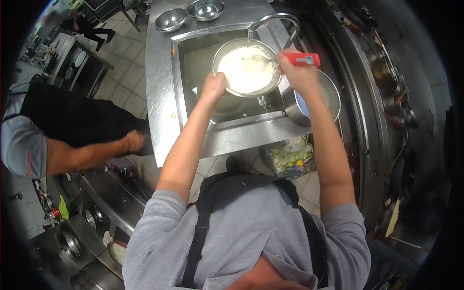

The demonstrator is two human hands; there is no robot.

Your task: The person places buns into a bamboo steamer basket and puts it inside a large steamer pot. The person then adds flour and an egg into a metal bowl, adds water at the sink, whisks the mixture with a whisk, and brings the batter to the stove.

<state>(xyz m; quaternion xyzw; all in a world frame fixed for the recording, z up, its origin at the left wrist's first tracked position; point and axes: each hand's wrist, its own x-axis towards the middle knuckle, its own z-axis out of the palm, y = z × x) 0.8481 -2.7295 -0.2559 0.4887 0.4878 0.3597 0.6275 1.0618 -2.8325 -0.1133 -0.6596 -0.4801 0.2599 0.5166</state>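
Note:
My left hand (214, 87) is closed on the left rim of a round metal-rimmed bowl (223, 88). White rice-like grains (246, 72) fill it, overexposed and without much detail. My right hand (297, 72) is wrapped round the red handle (307, 59) of a utensil at the bowl's right side. A metal part, perhaps a spoon, reaches into the grains; its shape is unclear. Water runs from the curved faucet (275, 17) into the bowl, held over the sink (180, 87). Beneath my right forearm stands a large pot (337, 96), partly hidden.
Two steel bowls (171, 20) stand on the counter behind the sink. A bin bag with green scraps (292, 157) is below the counter's front edge. A co-worker (72, 116) stands close on the left; another person (82, 24) is farther back. Pans (386, 72) line the right wall.

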